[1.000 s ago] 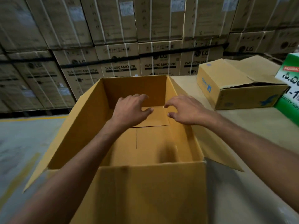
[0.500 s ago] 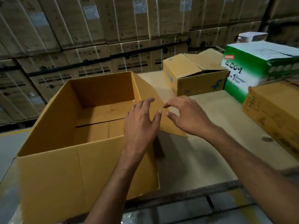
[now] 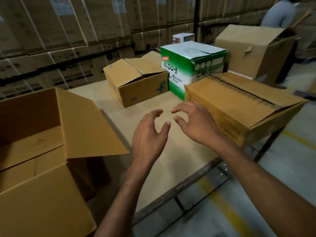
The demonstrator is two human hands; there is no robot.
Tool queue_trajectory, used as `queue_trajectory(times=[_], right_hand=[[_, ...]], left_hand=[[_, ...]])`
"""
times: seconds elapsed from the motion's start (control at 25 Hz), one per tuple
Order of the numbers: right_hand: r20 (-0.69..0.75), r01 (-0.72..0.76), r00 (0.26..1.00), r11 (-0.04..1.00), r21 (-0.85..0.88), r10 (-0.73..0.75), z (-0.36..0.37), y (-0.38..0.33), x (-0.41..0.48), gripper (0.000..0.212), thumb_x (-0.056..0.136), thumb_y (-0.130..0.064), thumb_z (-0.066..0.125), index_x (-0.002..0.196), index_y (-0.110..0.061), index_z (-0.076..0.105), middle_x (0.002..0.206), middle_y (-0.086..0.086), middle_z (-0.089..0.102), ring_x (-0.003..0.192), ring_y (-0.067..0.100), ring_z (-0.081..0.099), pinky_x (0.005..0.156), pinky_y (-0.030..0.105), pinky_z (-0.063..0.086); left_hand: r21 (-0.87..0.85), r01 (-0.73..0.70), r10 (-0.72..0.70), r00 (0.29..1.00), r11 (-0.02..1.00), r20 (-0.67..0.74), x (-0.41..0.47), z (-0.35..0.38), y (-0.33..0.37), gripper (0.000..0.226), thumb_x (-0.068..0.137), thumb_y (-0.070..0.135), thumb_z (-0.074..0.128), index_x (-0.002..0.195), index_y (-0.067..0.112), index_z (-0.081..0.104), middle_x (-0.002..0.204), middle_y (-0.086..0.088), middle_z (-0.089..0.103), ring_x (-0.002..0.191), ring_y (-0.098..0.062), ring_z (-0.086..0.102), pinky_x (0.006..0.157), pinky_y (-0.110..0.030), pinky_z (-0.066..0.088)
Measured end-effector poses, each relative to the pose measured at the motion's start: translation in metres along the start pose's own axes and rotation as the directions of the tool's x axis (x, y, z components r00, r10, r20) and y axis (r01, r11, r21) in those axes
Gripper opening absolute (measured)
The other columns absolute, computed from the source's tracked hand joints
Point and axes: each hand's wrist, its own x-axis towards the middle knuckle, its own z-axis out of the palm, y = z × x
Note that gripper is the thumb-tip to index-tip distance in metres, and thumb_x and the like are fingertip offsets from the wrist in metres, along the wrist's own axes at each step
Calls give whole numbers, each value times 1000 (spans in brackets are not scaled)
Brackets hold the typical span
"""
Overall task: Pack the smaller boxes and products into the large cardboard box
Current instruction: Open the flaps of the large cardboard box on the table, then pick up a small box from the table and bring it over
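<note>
The large cardboard box (image 3: 39,194) stands open at the left, its right flap (image 3: 89,124) folded outward. My left hand (image 3: 150,135) and my right hand (image 3: 195,122) hover side by side over the bare tabletop, fingers loosely spread, holding nothing. Just right of my right hand lies a long taped brown box (image 3: 239,106). Behind it stands a green and white box (image 3: 193,65). A smaller brown box with a blue logo (image 3: 136,82) sits beyond my hands, its top flaps loose.
The wooden table (image 3: 171,161) ends at a dark front edge, with grey floor (image 3: 256,202) below it. A tall open carton (image 3: 256,48) and a person in a grey shirt (image 3: 280,12) are at the far right. A small white box (image 3: 183,37) sits behind. Stacked cartons (image 3: 68,40) wall the back.
Both hands have come out of the large box and moved right over the table. The view swung right, bringing the green box and the long brown box into sight.
</note>
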Motion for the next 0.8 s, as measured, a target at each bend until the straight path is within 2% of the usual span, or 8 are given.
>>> queue_trajectory(times=[0.16,0.36,0.48,0.56,0.64,0.72,0.8], right_hand=[[-35,-90,995,994,-55,88,-49,109,12,21,93,-27,68,113,-30,73,120,-13,69,117,12,54,102,42,47],[-41,-213,977,961,-175,209,-101,240,29,24,96,-29,66,119,-29,71,125,-7,68,120,15,54,103,41,46],[-44,-297,954,919,-259,296,-118,311,44,33,101,-33,59,132,-25,66,135,-2,64,126,20,50,104,43,43],[-21,-372,924,885,-278,382,-124,351,53,38,105,-33,50,141,-23,60,145,1,57,132,23,47,108,46,40],[41,-443,875,834,-329,482,-126,386,61,45,107,-38,44,149,-22,50,154,5,49,139,27,40,112,50,36],[132,-516,779,746,-420,613,-128,416,66,66,102,-59,43,158,-26,34,163,9,33,147,33,27,116,54,28],[180,-600,659,655,-460,730,-135,441,67,95,87,-85,41,162,-31,20,168,11,16,153,38,13,121,57,16]], left_hand=[[-71,13,-7,996,997,89,34,104,56,40,95,51,61,133,39,56,134,18,59,120,-2,54,84,-25,44],[-185,94,-53,975,978,215,77,232,114,42,92,49,65,131,37,57,138,13,55,124,-8,52,92,-35,53],[-174,172,-123,958,970,257,97,289,127,46,90,48,67,133,34,56,150,5,41,136,-16,44,105,-40,46],[-127,257,-213,934,958,286,107,316,131,51,90,52,68,135,34,54,161,2,25,145,-22,34,111,-48,42],[-77,286,-254,925,955,284,113,335,131,53,88,55,68,134,33,55,166,2,11,150,-26,23,113,-55,37],[-50,302,-280,927,952,250,113,350,123,58,84,55,73,134,33,53,167,4,-2,153,-28,10,117,-58,31],[-151,390,-348,905,908,245,110,359,112,74,77,55,80,139,35,44,165,8,-11,153,-32,8,118,-58,30]])
